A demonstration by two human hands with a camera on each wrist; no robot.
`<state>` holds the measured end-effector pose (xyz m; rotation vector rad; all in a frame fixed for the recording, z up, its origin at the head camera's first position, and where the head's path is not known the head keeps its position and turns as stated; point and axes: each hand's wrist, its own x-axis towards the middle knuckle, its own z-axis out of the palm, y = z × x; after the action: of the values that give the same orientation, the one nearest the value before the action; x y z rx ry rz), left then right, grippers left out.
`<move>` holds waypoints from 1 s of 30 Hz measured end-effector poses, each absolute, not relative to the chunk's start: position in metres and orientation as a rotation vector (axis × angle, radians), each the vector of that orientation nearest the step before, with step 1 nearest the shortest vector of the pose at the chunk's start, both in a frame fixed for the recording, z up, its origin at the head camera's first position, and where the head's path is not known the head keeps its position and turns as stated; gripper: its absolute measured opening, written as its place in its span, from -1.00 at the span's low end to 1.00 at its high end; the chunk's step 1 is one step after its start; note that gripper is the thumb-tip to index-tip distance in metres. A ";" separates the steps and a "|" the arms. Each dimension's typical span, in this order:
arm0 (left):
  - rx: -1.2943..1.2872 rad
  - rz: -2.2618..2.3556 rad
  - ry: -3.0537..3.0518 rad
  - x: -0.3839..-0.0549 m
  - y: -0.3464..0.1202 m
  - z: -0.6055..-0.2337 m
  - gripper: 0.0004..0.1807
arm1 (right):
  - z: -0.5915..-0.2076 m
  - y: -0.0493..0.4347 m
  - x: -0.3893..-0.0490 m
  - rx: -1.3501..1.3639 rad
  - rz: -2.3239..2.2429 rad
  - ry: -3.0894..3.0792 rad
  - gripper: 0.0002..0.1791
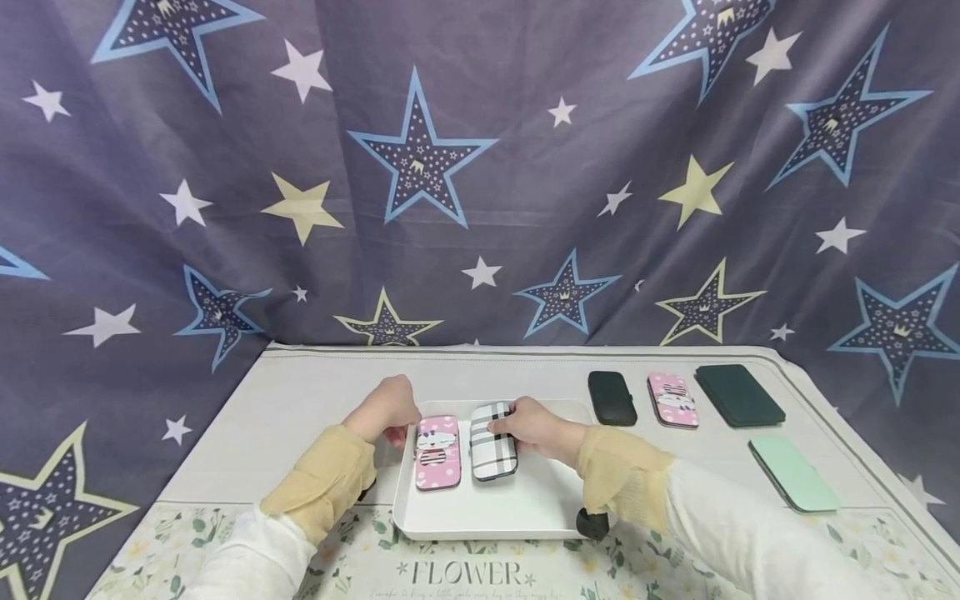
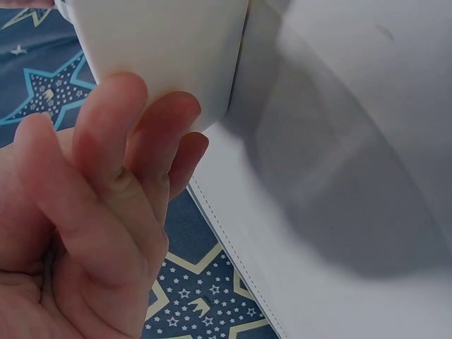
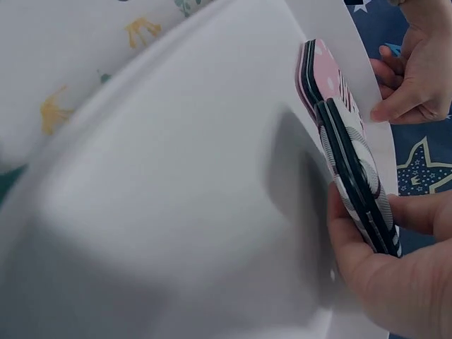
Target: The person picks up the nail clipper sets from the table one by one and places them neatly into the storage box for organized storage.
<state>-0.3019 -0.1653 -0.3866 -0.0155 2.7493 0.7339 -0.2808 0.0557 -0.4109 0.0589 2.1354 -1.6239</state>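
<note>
A white tray lies in front of me. My left hand is at its left rim; in the left wrist view, the fingertips touch the outer wall of the tray, and in the right wrist view the thumb lies at the rim. A slim black, grey and white plaid case is pinched by my right hand between thumb and fingers. It is held over the tray, tilted, its dark edge showing. Left of it in the tray is a pink case with a cartoon cat.
Right of the tray lie a black case, a second pink cat case, a larger dark green case and a mint green case. A star-patterned curtain hangs behind the table. Floral cloth covers the near edge.
</note>
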 end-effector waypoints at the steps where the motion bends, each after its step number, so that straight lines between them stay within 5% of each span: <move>1: -0.016 0.735 2.749 -0.302 -0.165 -0.386 -0.79 | -0.412 0.055 -0.281 0.058 -1.620 2.141 -0.60; 30: 0.031 0.719 2.791 -0.300 -0.166 -0.386 -0.83 | -0.417 0.041 -0.282 0.006 -1.461 2.320 -0.71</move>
<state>-0.2997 -0.1659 -0.3863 0.0311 2.7906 0.7187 -0.2815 0.0405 -0.4173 0.0064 2.3198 -1.4613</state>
